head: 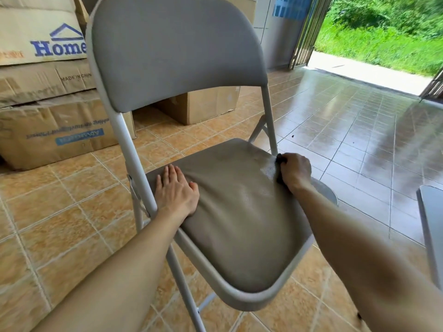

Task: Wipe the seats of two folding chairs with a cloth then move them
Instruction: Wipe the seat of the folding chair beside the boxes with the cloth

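A tiled floor (pixel 335 130) of glossy orange-brown squares runs from the near edge to an open doorway at far right, where green plants (pixel 388 32) show outside. Stacked cardboard boxes (pixel 45 97) fill the far left, one printed with blue lettering. In the middle stands an unfolded grey folding chair (pixel 177 51), its padded backrest facing the viewer and its seat (pixel 242 216) tilted toward the near side. The edge of a second chair (pixel 430 226) shows at near right. The left hand (pixel 176 191) lies flat on the seat's left edge, fingers straight and relaxed. The right hand (pixel 293 172) is clenched at the seat's far right corner, gripping a small dark cloth (pixel 279 160) pressed against the cushion beside the frame tube.
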### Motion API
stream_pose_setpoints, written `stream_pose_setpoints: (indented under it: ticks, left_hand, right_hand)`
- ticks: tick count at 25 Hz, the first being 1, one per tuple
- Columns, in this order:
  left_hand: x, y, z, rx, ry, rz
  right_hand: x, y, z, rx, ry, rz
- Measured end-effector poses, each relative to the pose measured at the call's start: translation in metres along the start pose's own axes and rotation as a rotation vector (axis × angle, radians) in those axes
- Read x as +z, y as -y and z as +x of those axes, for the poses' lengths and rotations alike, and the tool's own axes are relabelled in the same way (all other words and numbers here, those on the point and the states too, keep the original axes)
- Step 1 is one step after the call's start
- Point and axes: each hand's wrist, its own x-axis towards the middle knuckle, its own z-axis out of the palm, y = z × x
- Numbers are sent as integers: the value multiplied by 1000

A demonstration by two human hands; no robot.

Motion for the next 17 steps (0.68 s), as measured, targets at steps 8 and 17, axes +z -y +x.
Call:
stream_pose_setpoints:
  ticks: [8, 17]
  left_hand:
    - [-1, -2, 2, 12, 2, 27]
    - [1, -4, 2, 17, -47, -7]
  right_hand:
    - [41, 116, -43, -723, 296, 68]
    - [59, 48, 74, -162, 29, -65]
